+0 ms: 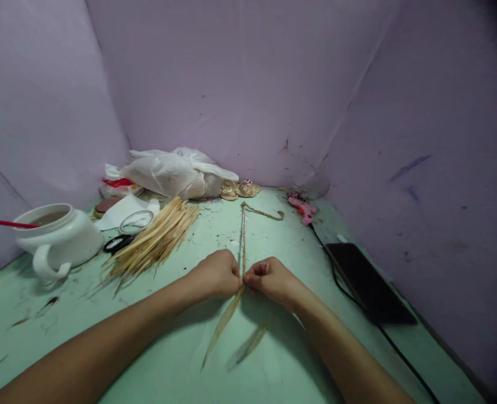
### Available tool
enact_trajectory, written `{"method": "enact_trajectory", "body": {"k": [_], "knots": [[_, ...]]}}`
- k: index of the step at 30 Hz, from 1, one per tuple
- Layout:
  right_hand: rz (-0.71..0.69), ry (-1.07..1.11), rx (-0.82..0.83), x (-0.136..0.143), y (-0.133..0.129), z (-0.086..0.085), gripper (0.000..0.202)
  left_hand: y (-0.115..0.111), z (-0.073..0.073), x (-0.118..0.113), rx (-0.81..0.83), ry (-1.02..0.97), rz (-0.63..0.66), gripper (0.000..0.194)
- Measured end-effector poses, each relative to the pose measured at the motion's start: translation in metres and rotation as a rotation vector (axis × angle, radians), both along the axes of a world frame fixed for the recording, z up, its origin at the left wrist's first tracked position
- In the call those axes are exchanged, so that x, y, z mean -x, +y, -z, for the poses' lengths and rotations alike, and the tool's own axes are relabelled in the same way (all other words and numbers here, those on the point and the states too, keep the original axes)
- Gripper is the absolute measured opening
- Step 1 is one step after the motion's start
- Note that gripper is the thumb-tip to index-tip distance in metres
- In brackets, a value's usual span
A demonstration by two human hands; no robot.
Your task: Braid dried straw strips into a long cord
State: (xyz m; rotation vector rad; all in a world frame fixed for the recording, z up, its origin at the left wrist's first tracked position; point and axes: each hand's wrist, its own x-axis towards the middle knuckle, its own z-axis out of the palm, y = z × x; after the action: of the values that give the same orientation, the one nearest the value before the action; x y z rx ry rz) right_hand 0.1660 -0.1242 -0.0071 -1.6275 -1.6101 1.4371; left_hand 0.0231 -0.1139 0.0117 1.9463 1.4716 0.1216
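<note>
While the twisted cord [244, 241] is running away from the person across the green tabletop [206, 230], its near end is sitting between the two hands. The left hand [220, 274] is curling its fingers closed against the cord's near end (its fingertips are partly hidden, so their exact grip I cannot tell). The right hand [271, 280] is pinching that same end between thumb and index finger. A flat dry strip [223, 328] is trailing from the hands toward the person. The cord's far part is bending to the right, ending in a small hook. To the left, a bundle of pale strips [153, 241] is lying beside black-handled scissors [118, 243] and a white pot [63, 238]. On the right, a pink glue gun [302, 210] is resting near a dark phone [368, 283].
</note>
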Motion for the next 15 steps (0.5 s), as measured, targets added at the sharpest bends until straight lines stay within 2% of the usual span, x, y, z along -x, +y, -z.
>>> {"method": "enact_trajectory", "body": {"k": [4,6,9,12,14,15], "knots": [[0.108,0.146,0.066,0.006,-0.003,-0.003,0.012,-0.025,-0.019,-0.009,-0.255,0.267,0.011,0.022],[0.171,0.243,0.129,0.01,-0.005,-0.005,0.01,-0.04,-0.019,-0.015,-0.298,0.317,0.055,0.022],[0.202,0.332,0.164,0.012,-0.006,-0.003,0.009,-0.053,-0.012,-0.023,-0.322,0.328,0.153,0.023],[0.158,0.353,0.167,0.011,-0.006,0.002,0.013,-0.049,-0.013,-0.019,-0.27,0.289,0.22,0.019],[0.137,0.357,0.158,0.009,-0.007,0.004,0.015,-0.036,-0.02,-0.01,-0.208,0.204,0.167,0.021],[0.127,0.363,0.156,0.009,-0.008,0.004,0.017,-0.028,-0.023,-0.005,-0.162,0.165,0.095,0.022]]}}
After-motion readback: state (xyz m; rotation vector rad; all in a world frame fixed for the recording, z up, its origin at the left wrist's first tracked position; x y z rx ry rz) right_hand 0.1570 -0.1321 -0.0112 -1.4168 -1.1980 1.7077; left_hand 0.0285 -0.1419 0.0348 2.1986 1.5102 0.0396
